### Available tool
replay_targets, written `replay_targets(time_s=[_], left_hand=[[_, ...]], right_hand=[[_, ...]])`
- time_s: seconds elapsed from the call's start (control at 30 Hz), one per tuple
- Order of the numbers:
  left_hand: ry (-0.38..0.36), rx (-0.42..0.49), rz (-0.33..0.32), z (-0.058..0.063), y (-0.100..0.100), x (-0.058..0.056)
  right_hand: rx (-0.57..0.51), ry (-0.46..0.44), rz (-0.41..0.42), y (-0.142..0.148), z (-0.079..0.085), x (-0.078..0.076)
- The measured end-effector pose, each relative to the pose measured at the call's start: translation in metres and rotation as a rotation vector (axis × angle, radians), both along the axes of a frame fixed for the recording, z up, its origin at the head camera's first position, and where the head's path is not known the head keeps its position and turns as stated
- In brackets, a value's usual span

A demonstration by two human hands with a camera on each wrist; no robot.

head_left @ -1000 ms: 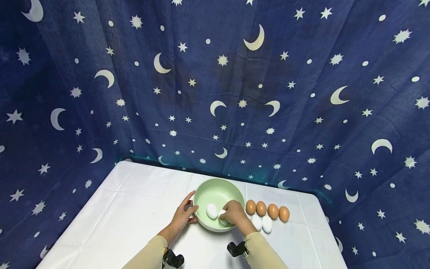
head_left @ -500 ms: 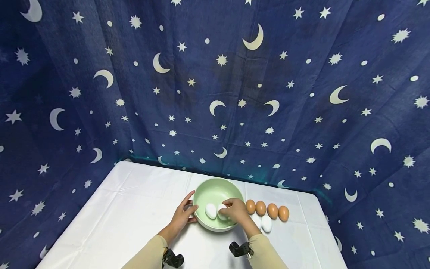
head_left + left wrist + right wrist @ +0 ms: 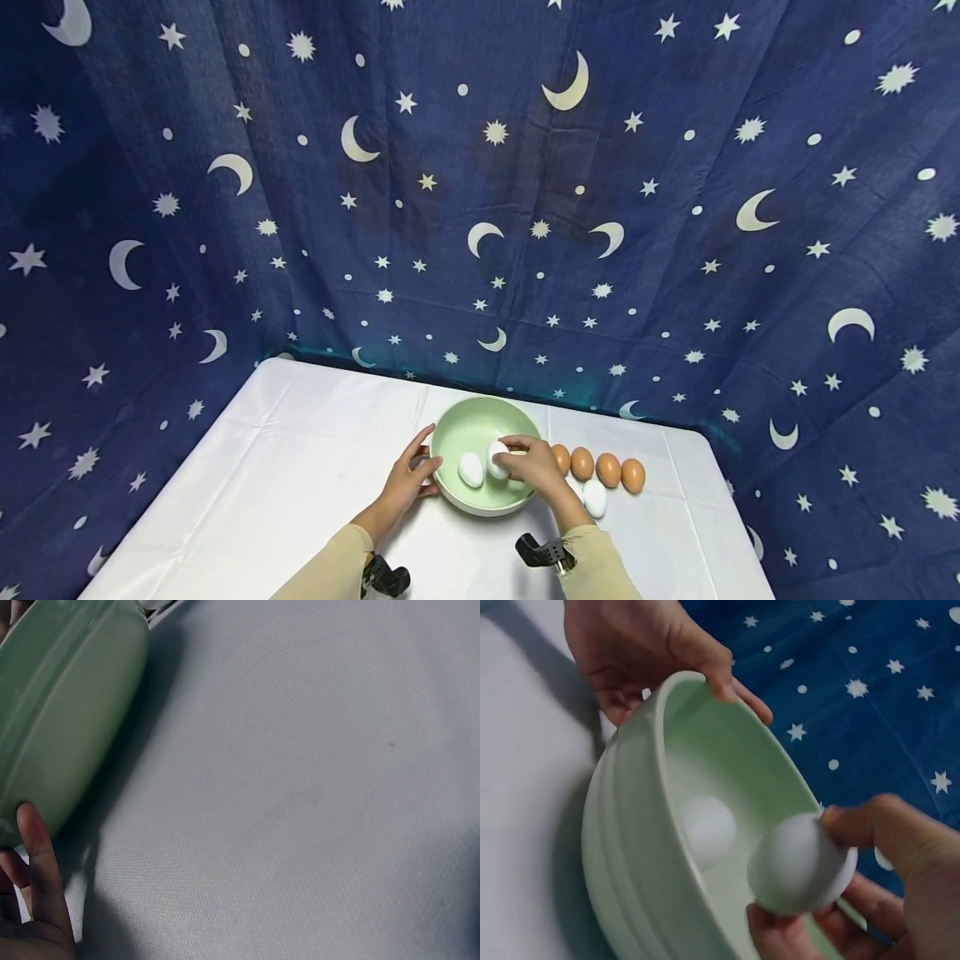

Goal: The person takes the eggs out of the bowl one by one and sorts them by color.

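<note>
A light green bowl (image 3: 480, 427) stands on the white-covered table. My left hand (image 3: 405, 482) holds its left side, thumb over the rim and the other fingers along the outer wall. In the right wrist view the thumb of that left hand (image 3: 656, 645) hooks over the edge. Between thumb and fingertips my right hand (image 3: 538, 468) pinches a white egg (image 3: 799, 862) above the bowl's inside. Another white egg (image 3: 471, 471) lies on the bowl's floor, to the left of the held one.
Several brown eggs (image 3: 608, 471) form a row right of the bowl. In front of them lies a white egg (image 3: 595, 498), with one more beside it mostly hidden by my right wrist. A blue star-and-moon cloth (image 3: 495, 208) hangs behind the table (image 3: 300, 467).
The pinched white egg has come up from low in the bowl, and my right hand has shifted slightly up and to the right. My left hand keeps its hold on the bowl.
</note>
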State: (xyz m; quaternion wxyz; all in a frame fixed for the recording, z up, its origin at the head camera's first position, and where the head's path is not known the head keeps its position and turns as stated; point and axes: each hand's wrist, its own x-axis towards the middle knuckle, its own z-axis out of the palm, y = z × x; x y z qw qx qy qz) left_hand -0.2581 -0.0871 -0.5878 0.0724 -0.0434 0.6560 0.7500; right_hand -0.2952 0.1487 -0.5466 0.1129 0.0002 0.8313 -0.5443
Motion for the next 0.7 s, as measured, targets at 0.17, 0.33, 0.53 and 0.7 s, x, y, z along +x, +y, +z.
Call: replay_targets(time_s=[0.17,0.33,0.53,0.7], left_hand=[[-0.004,-0.010,0.003,0.001,0.001,0.000],[-0.005,-0.006,0.005,0.001,0.002,-0.001],[-0.005,-0.024,0.021,-0.006,0.004,-0.004],[-0.021,-0.044,0.028,-0.007,0.004,-0.003]], right_hand=[[-0.160,-0.048,-0.022,0.008,-0.001,0.000],[-0.263,-0.065,-0.068,0.015,0.000,0.003],[-0.304,-0.043,-0.091,0.021,0.003,0.008],[-0.282,-0.049,-0.091,0.025,0.005,0.013]])
